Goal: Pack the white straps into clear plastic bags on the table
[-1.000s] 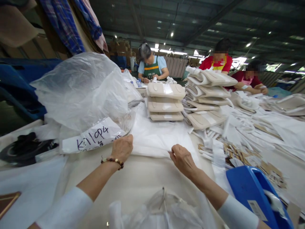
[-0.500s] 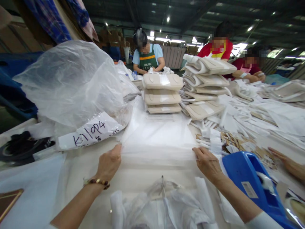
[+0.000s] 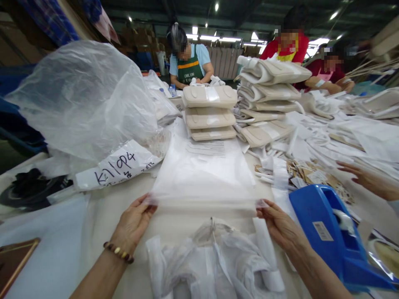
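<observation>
A clear plastic bag with printed lines lies flat on the table in front of me. My left hand, with a beaded bracelet at the wrist, pinches its near left corner. At the near right corner, my right hand pinches the same open edge. The bag's near edge is pulled straight between both hands. Just below that edge lies a folded white garment wrapped in thin sheeting, with a hanger hook sticking up. Beige folded packs stand stacked on the bag's far end.
A large puffed plastic sack with a handwritten label stands at left. On the right are a blue tape dispenser, a taller beige stack and another person's hand. Co-workers sit across the table.
Both hands have drawn the bag's near edge slightly toward me, closer to the white garment. The other person's hand at right has shifted up and left.
</observation>
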Demonstrator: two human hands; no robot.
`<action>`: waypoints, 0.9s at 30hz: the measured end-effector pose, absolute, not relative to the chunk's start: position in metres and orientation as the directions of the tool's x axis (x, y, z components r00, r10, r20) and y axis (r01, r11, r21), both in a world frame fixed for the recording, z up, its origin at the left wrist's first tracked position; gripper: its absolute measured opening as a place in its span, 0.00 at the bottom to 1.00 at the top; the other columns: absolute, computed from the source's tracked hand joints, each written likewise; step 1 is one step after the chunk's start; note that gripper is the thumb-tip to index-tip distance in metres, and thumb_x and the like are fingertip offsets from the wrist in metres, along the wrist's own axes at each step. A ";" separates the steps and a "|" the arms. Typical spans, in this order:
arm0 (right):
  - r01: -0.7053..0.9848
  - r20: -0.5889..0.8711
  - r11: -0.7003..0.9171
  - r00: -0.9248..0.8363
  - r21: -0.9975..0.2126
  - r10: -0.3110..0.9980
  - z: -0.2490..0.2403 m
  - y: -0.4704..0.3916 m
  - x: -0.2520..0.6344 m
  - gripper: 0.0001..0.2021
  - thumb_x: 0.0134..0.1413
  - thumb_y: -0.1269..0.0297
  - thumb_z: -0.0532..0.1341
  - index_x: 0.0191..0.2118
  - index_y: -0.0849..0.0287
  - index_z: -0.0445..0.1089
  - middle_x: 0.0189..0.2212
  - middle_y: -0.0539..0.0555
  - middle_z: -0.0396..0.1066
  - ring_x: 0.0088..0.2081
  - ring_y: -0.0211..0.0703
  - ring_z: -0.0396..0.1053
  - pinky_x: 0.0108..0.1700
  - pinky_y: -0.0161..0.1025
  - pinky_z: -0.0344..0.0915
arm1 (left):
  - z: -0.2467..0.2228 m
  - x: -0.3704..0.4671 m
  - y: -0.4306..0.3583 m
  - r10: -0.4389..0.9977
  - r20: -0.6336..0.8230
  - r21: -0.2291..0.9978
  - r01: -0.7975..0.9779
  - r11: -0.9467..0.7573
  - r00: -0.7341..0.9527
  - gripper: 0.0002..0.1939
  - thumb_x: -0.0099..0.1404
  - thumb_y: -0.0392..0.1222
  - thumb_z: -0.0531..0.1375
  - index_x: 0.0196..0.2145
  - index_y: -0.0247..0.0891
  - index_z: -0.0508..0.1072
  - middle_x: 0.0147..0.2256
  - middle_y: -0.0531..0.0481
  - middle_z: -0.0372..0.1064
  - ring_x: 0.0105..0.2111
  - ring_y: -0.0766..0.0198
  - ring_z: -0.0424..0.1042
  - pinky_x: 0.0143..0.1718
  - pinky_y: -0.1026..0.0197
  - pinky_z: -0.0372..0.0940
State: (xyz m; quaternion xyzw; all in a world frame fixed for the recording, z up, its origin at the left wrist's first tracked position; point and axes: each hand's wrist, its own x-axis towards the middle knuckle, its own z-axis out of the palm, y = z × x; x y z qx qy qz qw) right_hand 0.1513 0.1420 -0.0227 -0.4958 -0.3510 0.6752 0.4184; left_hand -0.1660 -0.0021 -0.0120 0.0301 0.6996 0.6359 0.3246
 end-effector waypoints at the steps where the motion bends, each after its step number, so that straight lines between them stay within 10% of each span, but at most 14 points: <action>1: -0.221 -0.382 -0.409 -0.156 -0.886 0.911 -0.023 0.140 0.150 0.18 0.25 0.63 0.72 0.27 0.59 0.67 0.21 0.47 0.67 0.21 0.33 0.64 0.21 0.29 0.64 | -0.014 -0.164 -0.004 0.465 -0.401 0.916 -0.361 0.177 -0.789 0.06 0.55 0.29 0.54 0.29 0.36 0.67 0.28 0.52 0.69 0.28 0.72 0.69 0.32 0.68 0.66; 7: 0.134 -0.350 -0.333 -0.138 -0.933 0.926 -0.019 0.116 0.150 0.18 0.37 0.50 0.66 0.22 0.59 0.63 0.15 0.43 0.60 0.17 0.31 0.56 0.17 0.29 0.55 | -0.019 -0.149 -0.028 0.533 -0.303 0.921 -0.098 0.378 -0.790 0.17 0.41 0.40 0.67 0.33 0.39 0.73 0.27 0.56 0.72 0.29 0.65 0.69 0.29 0.68 0.62; 13: 0.342 -0.399 -0.318 -0.198 -0.884 0.895 -0.020 0.102 0.155 0.23 0.43 0.41 0.59 0.21 0.59 0.60 0.15 0.43 0.54 0.17 0.32 0.52 0.17 0.30 0.49 | -0.001 -0.126 -0.057 0.639 -0.345 0.838 0.081 0.540 -0.688 0.26 0.56 0.63 0.50 0.36 0.38 0.71 0.24 0.53 0.70 0.28 0.60 0.69 0.28 0.63 0.62; 27: 0.478 -0.140 -0.097 -0.055 -0.873 0.989 -0.011 0.089 0.157 0.25 0.48 0.39 0.52 0.18 0.57 0.54 0.16 0.47 0.54 0.21 0.36 0.55 0.23 0.33 0.55 | 0.003 -0.092 -0.036 0.690 -0.124 0.788 0.353 0.505 -0.713 0.23 0.59 0.58 0.43 0.29 0.40 0.68 0.31 0.46 0.71 0.33 0.57 0.69 0.37 0.60 0.63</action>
